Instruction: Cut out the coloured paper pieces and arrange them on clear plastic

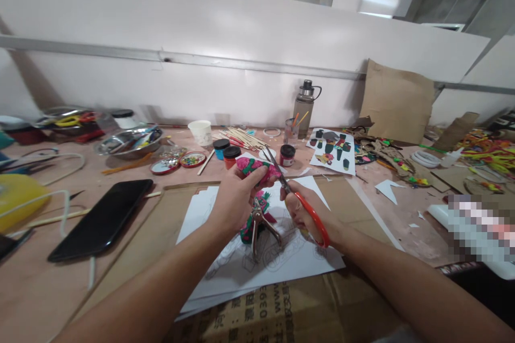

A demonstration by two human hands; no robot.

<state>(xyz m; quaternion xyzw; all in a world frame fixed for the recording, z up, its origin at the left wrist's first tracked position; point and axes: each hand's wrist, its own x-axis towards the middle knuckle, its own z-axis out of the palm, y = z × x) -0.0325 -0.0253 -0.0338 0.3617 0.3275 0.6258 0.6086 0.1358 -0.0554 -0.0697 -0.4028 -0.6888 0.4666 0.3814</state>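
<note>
My left hand (237,193) pinches a pink and green painted cutout (246,164) above the papers. In my right hand (303,206) is a pair of scissors (313,217) with red handles, its blades pointing up and away beside the cutout's right edge. Whether the blades touch the cutout, I cannot tell. Below my hands a metal hole punch (257,225) lies on white sheets with line drawings (292,249). More pink and green painted pieces (246,235) lie beneath the punch, partly hidden.
Cardboard (346,300) lies under the sheets. A black phone (104,220) rests at left. Paint jars (287,155), a paper cup (200,134), wooden sticks (245,138) and a bottle (304,107) stand or lie behind. Painted cutouts on paper (332,151) and paper scraps (388,191) are at right.
</note>
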